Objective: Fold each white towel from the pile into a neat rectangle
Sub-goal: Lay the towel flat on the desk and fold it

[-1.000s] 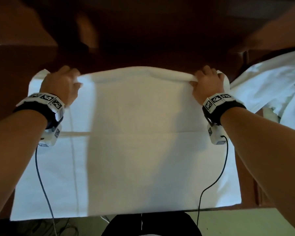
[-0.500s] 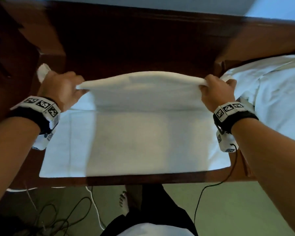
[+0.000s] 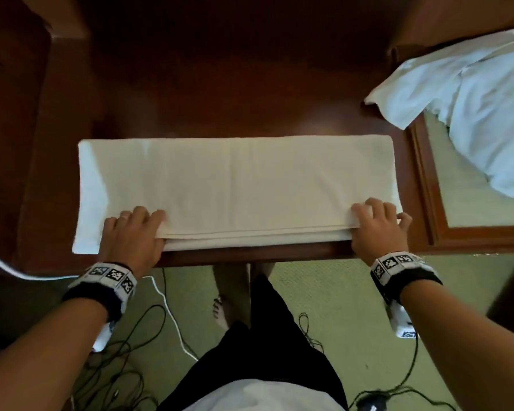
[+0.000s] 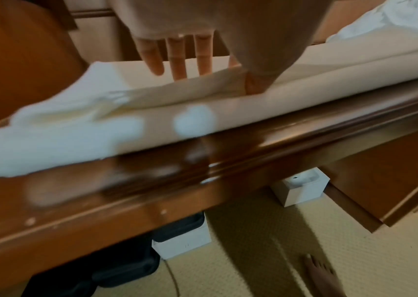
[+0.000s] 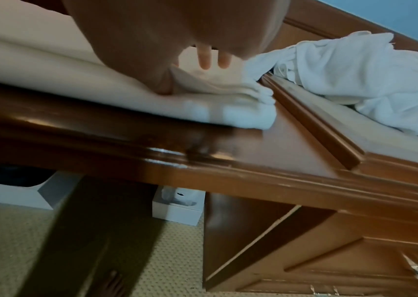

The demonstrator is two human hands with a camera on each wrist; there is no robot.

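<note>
White cloth fills the middle of what we see: the towel (image 3: 238, 185) lies folded into a long band across the dark wooden table (image 3: 220, 69), its layered near edge along the table's front edge. Our left hand (image 3: 132, 237) sits on the near left part of that edge, fingers (image 4: 177, 58) stretched forward and slightly spread on top, the thumb tucked under the upper layer, so it pinches the fold. Our right hand (image 3: 379, 229) does the same at the near right corner, fingers (image 5: 205, 58) spread on top and the thumb against the layers. A pile of crumpled white towels (image 3: 475, 105) lies to the right, apart from the folded one.
</note>
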